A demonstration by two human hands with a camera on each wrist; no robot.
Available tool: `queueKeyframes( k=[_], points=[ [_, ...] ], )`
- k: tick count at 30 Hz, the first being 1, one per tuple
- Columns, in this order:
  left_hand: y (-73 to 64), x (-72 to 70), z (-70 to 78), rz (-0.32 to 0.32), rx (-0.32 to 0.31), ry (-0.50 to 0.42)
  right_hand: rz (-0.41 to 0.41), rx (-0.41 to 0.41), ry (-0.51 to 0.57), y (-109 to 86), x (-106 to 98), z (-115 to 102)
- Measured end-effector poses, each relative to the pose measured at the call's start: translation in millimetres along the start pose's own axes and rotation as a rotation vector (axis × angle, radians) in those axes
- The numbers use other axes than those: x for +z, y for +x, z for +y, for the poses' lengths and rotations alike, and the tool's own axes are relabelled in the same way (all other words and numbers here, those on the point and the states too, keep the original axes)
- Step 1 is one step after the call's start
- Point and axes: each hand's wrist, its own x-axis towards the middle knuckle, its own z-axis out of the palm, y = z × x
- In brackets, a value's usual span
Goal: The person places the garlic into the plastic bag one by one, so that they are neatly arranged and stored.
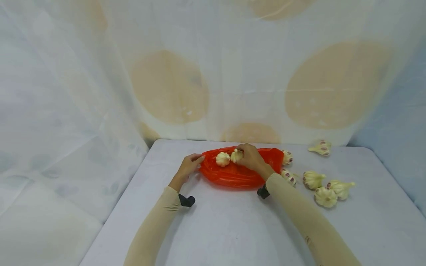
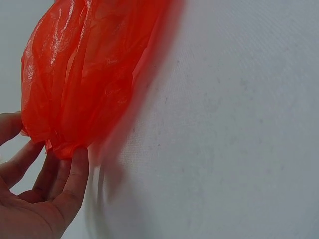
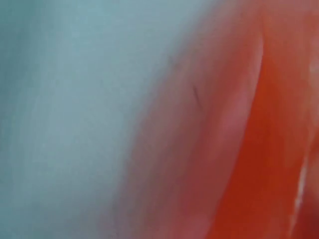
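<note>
A red plastic bag (image 1: pixel 233 180) lies spread along the far part of the table. At its left end my left hand (image 1: pixel 188 168) grips the edge, and the left wrist view shows the fingers on the gathered end of the bag (image 2: pixel 84 79). My right hand (image 1: pixel 252 158) reaches over the bag and holds a garlic bulb (image 1: pixel 236 156). Just left of that, another garlic bulb (image 1: pixel 222 159) sits on the bag's opening. The right wrist view has only the blurred red bag (image 3: pixel 254 164) beside the white tabletop; the right fingers are out of it.
Several garlic bulbs lie right of the bag: one bulb (image 1: pixel 287 157) at its end, another bulb (image 1: pixel 288 176) by the right sleeve, a cluster with a front bulb (image 1: pixel 325 197), and a far bulb (image 1: pixel 321 147). A patterned cloth (image 1: pixel 243 74) hangs behind the table (image 1: pixel 216 232).
</note>
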Motion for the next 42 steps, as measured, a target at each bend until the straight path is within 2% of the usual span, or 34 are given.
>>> queueKeyframes(
  k=[4,12,18,25,29,36,42],
  points=[
    [-0.3,-0.6,-0.2,0.000,0.001,0.000,0.018,0.002,-0.007,-0.5,3,0],
    [-1.4,-0.2,1.1,-0.005,0.024,-0.012,0.115,-0.057,-0.085,0.2,10,-1],
    [1.0,0.5,0.2,0.001,0.009,-0.014,0.118,-0.051,-0.114,-1.5,12,0],
    [1.4,-0.2,-1.9,0.011,0.009,-0.001,0.111,-0.079,-0.063,-4.1,12,0],
    [0.6,0.2,-0.9,0.014,0.013,-0.005,0.106,-0.060,-0.047,-7.2,10,-1],
    [0.5,0.8,0.7,0.003,0.013,-0.005,0.112,-0.068,-0.044,-12.2,-4,-4],
    [1.6,0.7,1.9,-0.005,0.018,-0.014,0.140,-0.062,-0.100,-14.4,-32,-3]
  ],
)
